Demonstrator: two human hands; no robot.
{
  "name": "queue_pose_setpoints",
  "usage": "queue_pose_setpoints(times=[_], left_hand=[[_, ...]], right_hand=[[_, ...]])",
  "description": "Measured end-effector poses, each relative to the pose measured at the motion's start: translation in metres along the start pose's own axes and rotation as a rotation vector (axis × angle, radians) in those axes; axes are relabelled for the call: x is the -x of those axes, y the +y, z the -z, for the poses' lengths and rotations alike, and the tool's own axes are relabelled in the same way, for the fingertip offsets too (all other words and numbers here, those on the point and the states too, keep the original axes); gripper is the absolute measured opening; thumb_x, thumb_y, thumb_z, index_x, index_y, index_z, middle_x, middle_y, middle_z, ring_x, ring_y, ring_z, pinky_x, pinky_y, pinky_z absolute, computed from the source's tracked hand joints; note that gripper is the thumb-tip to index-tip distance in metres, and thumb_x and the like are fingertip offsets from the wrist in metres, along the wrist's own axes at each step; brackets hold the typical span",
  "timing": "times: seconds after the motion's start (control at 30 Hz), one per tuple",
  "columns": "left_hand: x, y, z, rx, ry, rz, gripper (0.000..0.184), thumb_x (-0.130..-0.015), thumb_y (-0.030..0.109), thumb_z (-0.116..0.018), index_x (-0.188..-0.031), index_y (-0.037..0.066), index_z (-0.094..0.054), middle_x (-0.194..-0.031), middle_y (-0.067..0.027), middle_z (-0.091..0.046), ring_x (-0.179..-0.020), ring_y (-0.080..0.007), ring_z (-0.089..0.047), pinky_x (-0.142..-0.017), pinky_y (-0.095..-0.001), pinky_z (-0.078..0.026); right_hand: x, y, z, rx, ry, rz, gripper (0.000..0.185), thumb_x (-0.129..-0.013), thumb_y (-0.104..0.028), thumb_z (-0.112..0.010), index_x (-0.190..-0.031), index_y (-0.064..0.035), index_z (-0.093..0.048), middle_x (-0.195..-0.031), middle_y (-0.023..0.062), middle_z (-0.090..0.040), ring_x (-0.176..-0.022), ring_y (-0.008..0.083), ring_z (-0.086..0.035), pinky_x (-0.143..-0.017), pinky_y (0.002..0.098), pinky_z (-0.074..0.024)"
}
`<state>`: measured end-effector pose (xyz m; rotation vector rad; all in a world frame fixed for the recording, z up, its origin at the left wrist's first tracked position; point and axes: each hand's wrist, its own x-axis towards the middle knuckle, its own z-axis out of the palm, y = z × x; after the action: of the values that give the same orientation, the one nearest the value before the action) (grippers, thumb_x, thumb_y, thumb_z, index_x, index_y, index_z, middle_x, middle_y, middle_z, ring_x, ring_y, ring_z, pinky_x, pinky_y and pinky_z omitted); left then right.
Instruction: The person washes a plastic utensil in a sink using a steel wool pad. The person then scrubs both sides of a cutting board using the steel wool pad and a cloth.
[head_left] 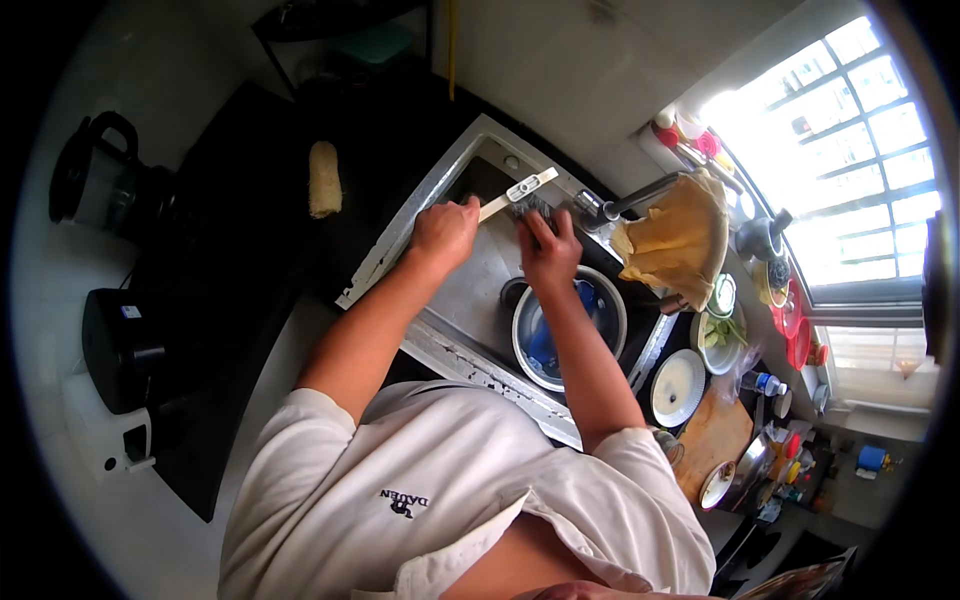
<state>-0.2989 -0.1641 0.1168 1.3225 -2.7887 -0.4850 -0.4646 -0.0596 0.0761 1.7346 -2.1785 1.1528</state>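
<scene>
My left hand is closed around one end of a long, flat, pale utensil with slots near its far end; its exact kind is unclear. It points up and right over the sink. Close to its right side, my right hand is closed on a grey, wiry steel wool scrubber. Below my right forearm stands a round metal basin in the sink, with something blue inside. My forearm partly covers the basin.
A brown cloth hangs by the faucet. To the right stand a bowl with greens, a white ribbed dish and a wooden cutting board. On the left counter are a loofah-like roll and a glass pitcher.
</scene>
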Motion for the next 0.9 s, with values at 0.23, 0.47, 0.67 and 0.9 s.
queue_pose_setpoints(times=[0.23, 0.47, 0.67, 0.9], left_hand=[[0.000, -0.014, 0.002, 0.011, 0.001, 0.012, 0.018, -0.084, 0.004, -0.059, -0.102, 0.003, -0.059, -0.087, -0.0202, -0.071, -0.084, -0.0390, -0.070, -0.072, -0.0481, -0.057], [0.002, -0.011, -0.013, -0.004, 0.059, -0.039, 0.020, -0.082, 0.007, -0.061, -0.101, 0.004, -0.056, -0.078, -0.0198, -0.069, -0.077, -0.0401, -0.069, -0.068, -0.0496, -0.056], [0.018, -0.010, -0.018, 0.013, 0.034, -0.009, 0.019, -0.082, 0.009, -0.064, -0.098, 0.004, -0.055, -0.075, -0.0212, -0.068, -0.074, -0.0403, -0.069, -0.066, -0.0506, -0.055], [0.027, -0.013, -0.018, 0.034, 0.005, 0.005, 0.025, -0.082, 0.013, -0.069, -0.100, 0.004, -0.054, -0.075, -0.0226, -0.067, -0.076, -0.0437, -0.067, -0.067, -0.0534, -0.054]], right_hand=[[0.030, 0.014, 0.017, -0.119, 0.056, -0.099, 0.022, -0.080, -0.020, -0.079, -0.098, -0.0105, -0.070, -0.091, 0.0133, -0.060, -0.075, 0.0329, -0.063, -0.063, 0.0392, -0.0520], [-0.048, -0.049, 0.002, -0.134, 0.068, 0.107, 0.036, -0.081, -0.023, -0.079, -0.115, -0.0136, -0.072, -0.092, 0.0147, -0.060, -0.076, 0.0299, -0.064, -0.066, 0.0383, -0.0534], [-0.072, 0.006, 0.003, -0.167, 0.124, -0.240, 0.028, -0.088, -0.027, -0.073, -0.107, -0.0065, -0.074, -0.087, 0.0137, -0.063, -0.073, 0.0251, -0.065, -0.068, 0.0356, -0.0515], [-0.062, -0.007, 0.009, -0.090, 0.078, -0.085, 0.020, -0.085, -0.028, -0.074, -0.099, -0.0141, -0.073, -0.080, 0.0139, -0.058, -0.063, 0.0342, -0.062, -0.055, 0.0429, -0.0504]])
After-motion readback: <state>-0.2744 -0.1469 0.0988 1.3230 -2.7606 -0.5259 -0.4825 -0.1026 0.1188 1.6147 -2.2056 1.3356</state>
